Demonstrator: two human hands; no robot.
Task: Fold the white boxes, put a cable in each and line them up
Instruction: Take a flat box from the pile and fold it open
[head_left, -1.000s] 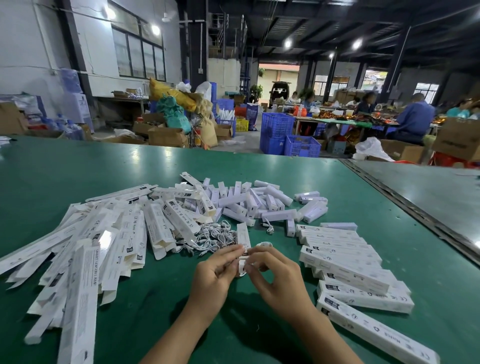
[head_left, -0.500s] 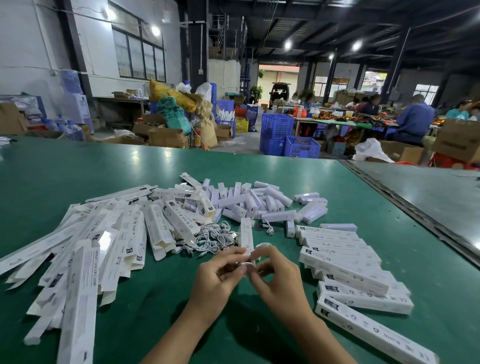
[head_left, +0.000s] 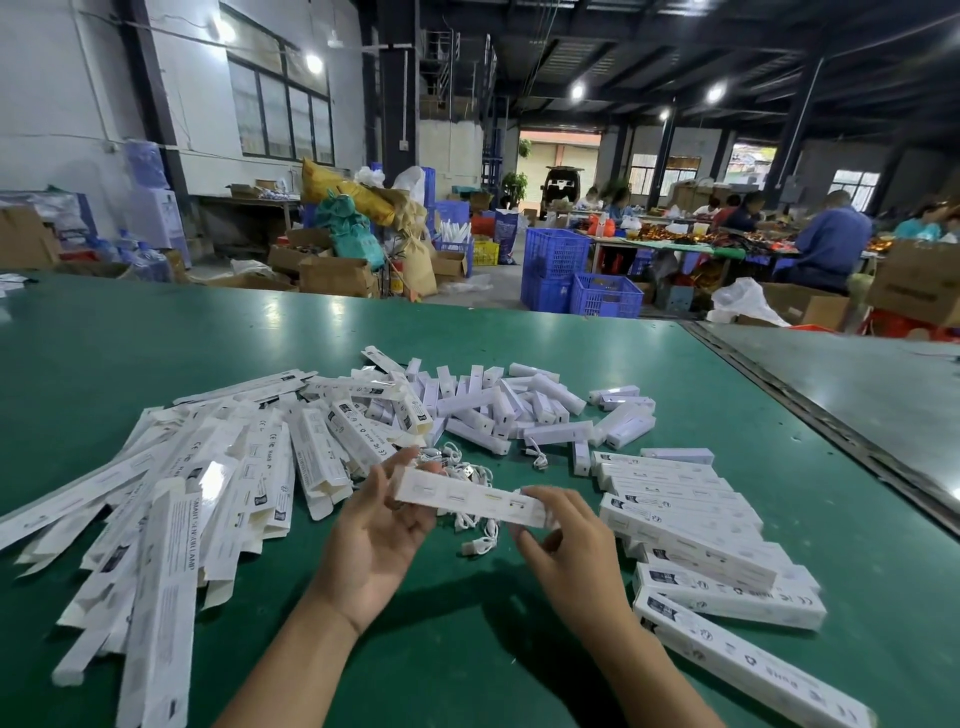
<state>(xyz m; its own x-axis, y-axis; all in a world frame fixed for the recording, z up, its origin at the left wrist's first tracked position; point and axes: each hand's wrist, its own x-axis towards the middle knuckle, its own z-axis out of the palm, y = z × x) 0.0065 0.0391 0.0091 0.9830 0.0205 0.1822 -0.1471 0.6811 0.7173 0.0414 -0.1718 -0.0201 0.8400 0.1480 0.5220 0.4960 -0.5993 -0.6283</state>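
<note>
The left grip and right grip are each clamping one end of a white box, holding it level over the bench middle, just above the loose cables. The closing step is likely finishing. Next, it is needing careful squaring against the row of boxes toward the right edge.

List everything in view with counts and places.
flat white cardboard box blanks: many, white, piled on the table's left
short white rectangular blocks: many, white, heaped far centre
coiled white cables: small heap, white, centre, beyond the hands
folded long white cardboard boxes: many, white, lined up on the right
held white cardboard box: one, white, between both hands
green table: one, green, under everything
blue plastic crates: at least three, blue, beyond the table
left hand: holds the box's left end
right hand: grips its right end
</note>
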